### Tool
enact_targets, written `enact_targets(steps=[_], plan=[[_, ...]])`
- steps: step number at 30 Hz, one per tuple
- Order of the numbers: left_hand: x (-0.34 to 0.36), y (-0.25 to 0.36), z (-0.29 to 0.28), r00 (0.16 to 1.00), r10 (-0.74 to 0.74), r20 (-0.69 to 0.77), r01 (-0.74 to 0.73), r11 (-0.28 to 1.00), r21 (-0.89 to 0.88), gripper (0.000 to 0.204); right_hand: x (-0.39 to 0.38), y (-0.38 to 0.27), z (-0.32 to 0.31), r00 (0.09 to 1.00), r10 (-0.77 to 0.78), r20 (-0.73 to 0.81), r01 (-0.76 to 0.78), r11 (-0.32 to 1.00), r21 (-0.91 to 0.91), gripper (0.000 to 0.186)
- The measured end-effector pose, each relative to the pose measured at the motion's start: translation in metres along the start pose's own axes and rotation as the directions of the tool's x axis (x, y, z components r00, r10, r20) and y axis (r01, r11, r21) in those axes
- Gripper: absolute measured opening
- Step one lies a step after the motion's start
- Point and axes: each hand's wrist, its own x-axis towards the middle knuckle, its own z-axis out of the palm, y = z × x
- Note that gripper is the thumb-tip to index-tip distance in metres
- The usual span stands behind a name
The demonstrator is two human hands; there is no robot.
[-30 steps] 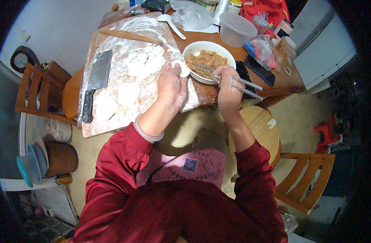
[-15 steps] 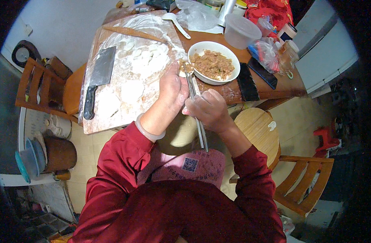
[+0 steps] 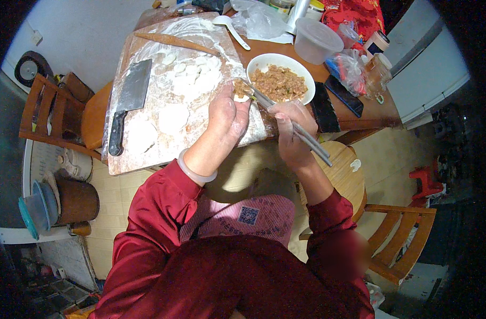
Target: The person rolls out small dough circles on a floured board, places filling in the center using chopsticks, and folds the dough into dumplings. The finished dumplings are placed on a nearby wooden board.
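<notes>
My left hand (image 3: 226, 118) cups a dumpling wrapper (image 3: 242, 99) topped with meat filling, above the near right edge of a floured board (image 3: 198, 130). Closed around a pair of metal chopsticks (image 3: 314, 144), my right hand (image 3: 293, 127) angles their tips to the filling on the wrapper. Just beyond that hand stands a white bowl (image 3: 310, 97) of minced filling (image 3: 279, 82). Flat round wrappers (image 3: 174, 118) and small dough pieces (image 3: 192, 74) lie in flour on the board.
A cleaver (image 3: 137, 85) and a rolling pin (image 3: 176, 43) rest on the board. Behind the bowl are a white spoon (image 3: 235, 34), a clear plastic tub (image 3: 317, 41) and plastic bags (image 3: 346, 72). Right of it lie two dark phone-like slabs (image 3: 344, 95). A round stool (image 3: 341, 178) stands below.
My right hand has moved right and slightly away from me, swinging the chopsticks' back ends out to the right. The left hand stays nearly in place with the wrapper.
</notes>
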Motion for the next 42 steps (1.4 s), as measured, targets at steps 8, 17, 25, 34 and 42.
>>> enact_targets(steps=[8,17,25,34,42], plan=[[-0.009,0.005,0.006,0.999,-0.018,-0.04,0.014,0.996,-0.082,0.03,0.004,0.006,0.01,0.891,0.445,-0.09,-0.399,0.862,0.312,0.025],[-0.008,0.008,0.003,0.999,-0.029,-0.014,0.027,0.995,-0.098,0.034,0.005,0.015,0.007,0.881,0.469,-0.058,-0.411,0.821,0.397,0.034],[-0.015,0.016,-0.001,0.999,-0.04,-0.007,0.038,0.988,-0.148,0.032,0.001,0.011,0.006,0.833,0.553,-0.016,-0.49,0.751,0.442,0.034],[-0.029,0.03,-0.001,1.0,-0.024,-0.011,0.023,0.991,-0.135,0.03,0.006,-0.003,-0.014,0.812,0.581,-0.058,-0.51,0.755,0.412,0.038],[-0.051,0.037,-0.001,0.994,-0.107,0.005,0.107,0.989,-0.105,0.028,0.005,-0.003,-0.01,0.836,0.543,-0.087,-0.463,0.781,0.419,0.041]])
